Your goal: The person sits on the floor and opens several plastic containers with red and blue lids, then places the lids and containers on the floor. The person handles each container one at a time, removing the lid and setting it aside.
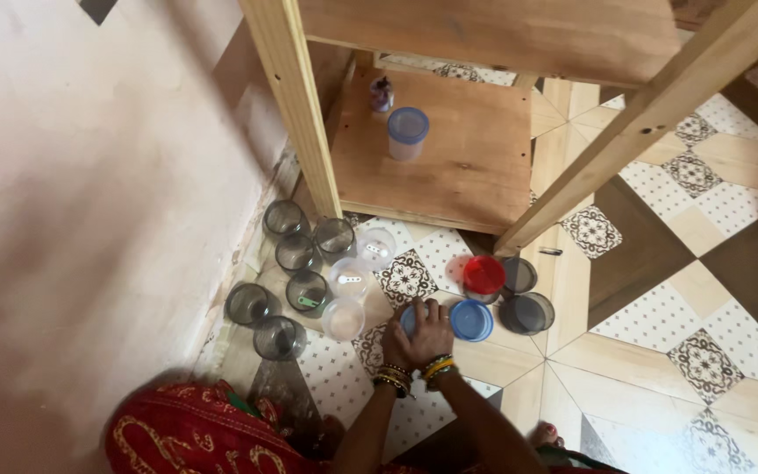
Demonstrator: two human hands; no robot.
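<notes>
Soft daylight, dim shadow along left wall (63, 219), slight blur.

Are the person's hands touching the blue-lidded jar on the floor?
Touching. The head view shows both hands clasped over the blue-lidded jar, covering most of it.

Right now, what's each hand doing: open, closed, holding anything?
Left hand: closed around the side of a blue-lidded jar on the floor.
Right hand: pressed on top of the same jar's lid, fingers curled over it.
</notes>
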